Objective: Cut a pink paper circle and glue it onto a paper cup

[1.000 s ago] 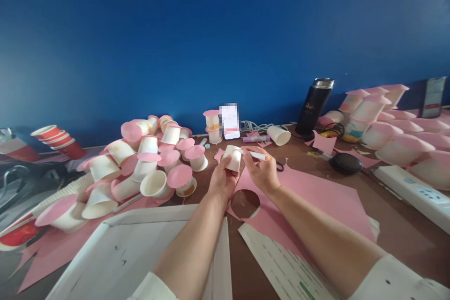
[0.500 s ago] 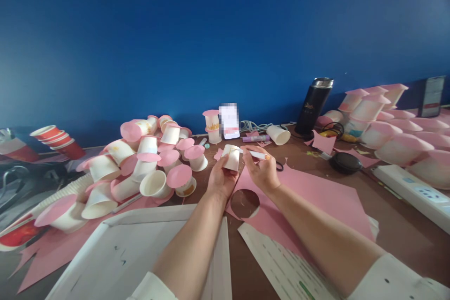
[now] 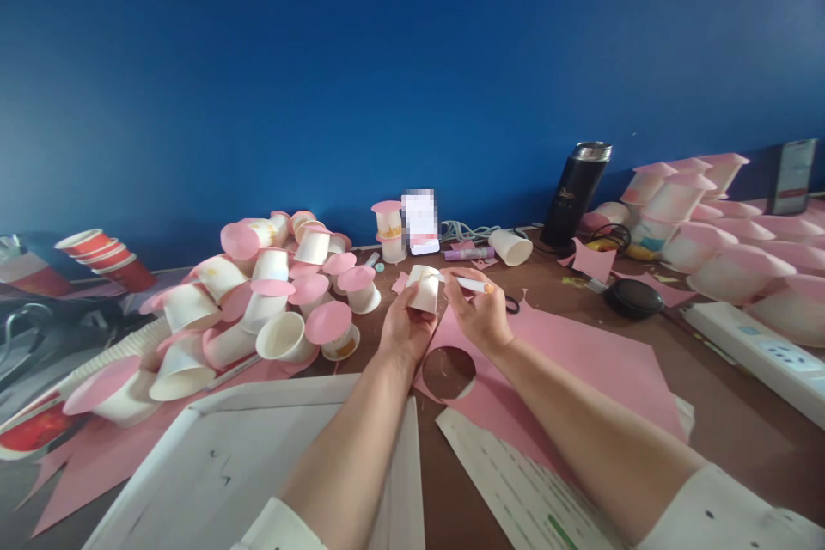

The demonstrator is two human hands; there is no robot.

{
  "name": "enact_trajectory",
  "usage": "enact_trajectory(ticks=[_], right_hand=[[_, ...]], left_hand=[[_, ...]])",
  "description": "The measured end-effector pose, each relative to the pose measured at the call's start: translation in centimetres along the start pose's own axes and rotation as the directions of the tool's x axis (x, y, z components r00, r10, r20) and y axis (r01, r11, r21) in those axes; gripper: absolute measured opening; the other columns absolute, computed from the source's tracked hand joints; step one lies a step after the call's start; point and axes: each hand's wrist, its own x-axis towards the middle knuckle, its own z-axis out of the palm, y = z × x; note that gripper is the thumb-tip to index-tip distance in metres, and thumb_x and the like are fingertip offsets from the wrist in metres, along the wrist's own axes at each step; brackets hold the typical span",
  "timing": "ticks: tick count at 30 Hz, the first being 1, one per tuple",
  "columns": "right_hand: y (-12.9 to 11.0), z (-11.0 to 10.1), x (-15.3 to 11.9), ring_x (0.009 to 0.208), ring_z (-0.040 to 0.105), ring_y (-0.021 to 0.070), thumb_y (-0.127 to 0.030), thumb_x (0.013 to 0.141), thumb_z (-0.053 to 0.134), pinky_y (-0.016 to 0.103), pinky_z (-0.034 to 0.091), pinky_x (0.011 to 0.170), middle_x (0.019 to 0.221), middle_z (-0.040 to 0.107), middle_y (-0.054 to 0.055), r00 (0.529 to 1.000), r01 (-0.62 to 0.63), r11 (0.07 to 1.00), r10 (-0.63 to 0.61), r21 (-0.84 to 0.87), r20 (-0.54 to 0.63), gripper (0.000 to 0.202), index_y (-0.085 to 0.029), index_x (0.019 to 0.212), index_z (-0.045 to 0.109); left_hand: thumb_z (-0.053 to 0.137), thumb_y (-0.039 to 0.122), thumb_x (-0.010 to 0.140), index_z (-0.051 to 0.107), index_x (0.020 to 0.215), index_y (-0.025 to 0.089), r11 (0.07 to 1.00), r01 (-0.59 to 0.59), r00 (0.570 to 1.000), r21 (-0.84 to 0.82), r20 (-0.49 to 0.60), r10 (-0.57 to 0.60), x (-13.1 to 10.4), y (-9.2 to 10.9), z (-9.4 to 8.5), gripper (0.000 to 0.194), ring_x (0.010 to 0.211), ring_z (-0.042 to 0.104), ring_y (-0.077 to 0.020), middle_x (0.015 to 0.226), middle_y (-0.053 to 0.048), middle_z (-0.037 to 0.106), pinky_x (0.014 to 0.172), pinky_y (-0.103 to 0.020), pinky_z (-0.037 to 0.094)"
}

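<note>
At the centre of the head view, my left hand (image 3: pixel 407 328) is wrapped round a white paper cup (image 3: pixel 424 292). My right hand (image 3: pixel 482 309) grips a white marker pen (image 3: pixel 469 283) with an orange end, its tip at the cup's upper side. What the tip leaves on the cup is too small to make out. Below the hands lies a sheet of pink paper (image 3: pixel 580 352) with a round hole cut in it. Part of a black ring-shaped handle (image 3: pixel 512 304) shows beside my right hand.
Many paper cups with pink discs (image 3: pixel 328 324) pile up at left; more pink-topped cups (image 3: pixel 741 271) stand at right. Near the wall are a black flask (image 3: pixel 576 193), a lit phone (image 3: pixel 420 219) and a lying cup (image 3: pixel 511 247). A power strip (image 3: pixel 760 352) and white tray (image 3: pixel 258 464) sit closer.
Almost nothing differs. Both hands keep their places on the cup and the marker pen, with at most a very slight shift of the pen.
</note>
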Motion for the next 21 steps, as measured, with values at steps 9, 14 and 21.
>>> enact_trajectory(ticks=[9, 14, 21], right_hand=[[-0.52, -0.10, -0.08, 0.073, 0.066, 0.0172, -0.029, 0.085, 0.056, 0.027, 0.053, 0.067, 0.090, 0.073, 0.006, 0.999, -0.025, 1.000, 0.025, -0.003, 0.025, 0.021, -0.020, 0.096, 0.071], [-0.61, -0.15, -0.14, 0.069, 0.066, 0.0169, -0.030, 0.085, 0.056, 0.026, 0.052, 0.065, 0.088, 0.073, 0.006, 0.998, -0.041, 0.999, 0.041, -0.001, 0.038, 0.022, -0.019, 0.095, 0.072], [-0.63, -0.14, -0.15, 0.072, 0.067, 0.0176, -0.031, 0.085, 0.056, 0.026, 0.051, 0.065, 0.088, 0.073, 0.005, 0.999, -0.033, 0.999, 0.034, -0.011, 0.041, 0.021, -0.020, 0.094, 0.072]], left_hand=[[0.062, 0.006, 0.074, 0.063, 0.087, 0.014, 1.000, 0.007, 1.000, -0.025, -0.026, -0.008, -0.08, 0.05, 0.15, 0.016, 0.061, 0.062, -0.0091, 0.079, -0.003, 0.068, 0.044, -0.014, 0.044], [0.063, 0.005, 0.073, 0.062, 0.086, 0.015, 0.999, 0.010, 1.000, -0.035, -0.022, -0.011, 0.10, 0.08, -0.01, 0.016, 0.064, 0.064, -0.0095, 0.080, -0.003, 0.068, 0.049, -0.014, 0.047], [0.062, 0.005, 0.074, 0.062, 0.085, 0.014, 0.999, 0.019, 1.000, -0.026, -0.010, -0.019, 0.02, 0.18, 0.02, 0.014, 0.059, 0.062, -0.0085, 0.077, -0.003, 0.067, 0.044, -0.013, 0.043]])
